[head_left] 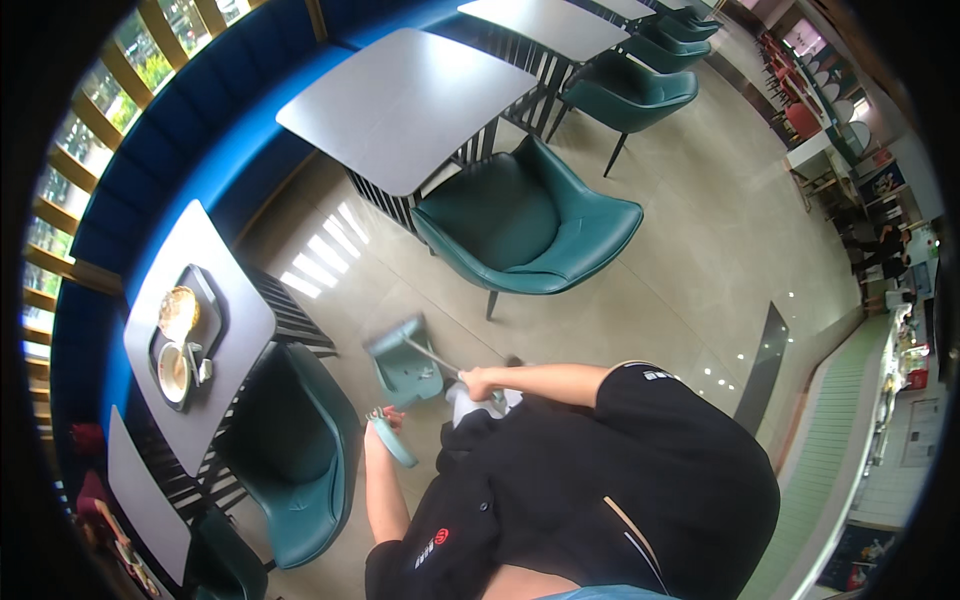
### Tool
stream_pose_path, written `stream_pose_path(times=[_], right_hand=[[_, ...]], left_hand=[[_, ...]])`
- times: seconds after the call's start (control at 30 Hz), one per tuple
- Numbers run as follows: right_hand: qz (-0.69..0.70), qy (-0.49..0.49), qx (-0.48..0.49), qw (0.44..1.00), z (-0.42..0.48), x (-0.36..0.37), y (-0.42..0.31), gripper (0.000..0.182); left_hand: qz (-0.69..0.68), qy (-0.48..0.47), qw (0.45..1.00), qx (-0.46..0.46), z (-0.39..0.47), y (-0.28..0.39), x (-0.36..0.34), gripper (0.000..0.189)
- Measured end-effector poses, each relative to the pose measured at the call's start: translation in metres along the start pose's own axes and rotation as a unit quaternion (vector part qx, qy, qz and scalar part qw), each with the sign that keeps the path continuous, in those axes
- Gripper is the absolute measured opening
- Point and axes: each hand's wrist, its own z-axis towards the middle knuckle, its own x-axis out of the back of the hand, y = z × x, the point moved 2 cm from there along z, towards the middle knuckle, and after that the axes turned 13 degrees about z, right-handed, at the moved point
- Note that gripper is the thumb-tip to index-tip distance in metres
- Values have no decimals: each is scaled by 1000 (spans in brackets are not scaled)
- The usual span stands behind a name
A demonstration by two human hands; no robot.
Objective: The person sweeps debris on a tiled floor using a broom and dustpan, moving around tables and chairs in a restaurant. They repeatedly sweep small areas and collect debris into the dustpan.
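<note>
My right hand (478,384) is closed around the thin pole of a broom (431,354). The blurred broom head (394,334) rests at the far edge of a teal dustpan (409,373) on the floor. Small dark bits lie inside the pan. My left hand (386,417) grips a pale teal loop handle (394,444), which appears to belong to the dustpan; the link between them is hidden. A green armchair (296,457) stands left of my left hand.
Another green armchair (525,217) stands ahead, beside a grey table (409,105). On the left table (240,330), a tray (206,292) holds a bowl (174,371) and a food container (178,311). A blue bench (217,161) runs along the windows. A person (101,517) sits at far left.
</note>
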Motion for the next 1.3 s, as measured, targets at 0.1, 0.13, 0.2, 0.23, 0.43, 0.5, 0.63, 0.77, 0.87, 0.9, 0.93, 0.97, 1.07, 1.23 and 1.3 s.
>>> stream_pose_path(times=[0.1, 0.13, 0.2, 0.23, 0.43, 0.5, 0.63, 0.77, 0.87, 0.9, 0.93, 0.97, 1.07, 1.23, 1.3], right_hand=[[108, -49, 21, 993, -60, 18, -2, 19], [115, -53, 39, 991, -86, 29, 2, 22], [149, -58, 65, 985, -142, 35, 21, 31], [171, -65, 79, 980, -168, 33, 32, 37], [219, 37, 127, 967, -319, -50, 168, 63], [280, 150, 230, 920, -356, -102, 233, 65], [417, 146, 149, 885, -424, -153, 290, 67], [513, 84, -45, 853, -454, -156, 338, 74], [493, 180, -23, 851, -424, -200, 399, 77], [447, 182, -44, 875, -416, -204, 407, 76], [416, 192, -51, 888, -402, -222, 429, 74], [373, 187, -108, 902, -387, -235, 451, 73], [191, 205, -94, 955, -339, -278, 511, 63], [130, 125, -93, 979, -288, -314, 470, 57], [119, 97, -75, 985, -267, -334, 433, 55]], left_hand=[[-26, 27, 999, 2, 3, -4, 14, 33], [-26, 19, 999, 13, 5, -8, 16, 30], [-36, 5, 999, 35, 9, -22, 28, 25], [0, -9, 1000, -16, 16, -25, 37, 17], [-9, -46, 988, -145, 28, -132, 50, 37], [26, -4, 995, -94, 21, -177, 36, 30], [70, -7, 989, -130, 1, -250, 82, 20], [115, -27, 984, -134, -1, -305, 96, 11], [130, 8, 967, -218, -1, -338, 134, 9], [95, -16, 982, -161, -3, -353, 126, 10], [92, -11, 975, -202, 2, -355, 162, 10], [87, -7, 972, -219, -8, -365, 169, 10], [59, -36, 971, -228, -25, -407, 217, 11], [16, -28, 954, -299, -28, -479, 323, 8], [27, 14, 933, -358, -34, -508, 346, 8]])
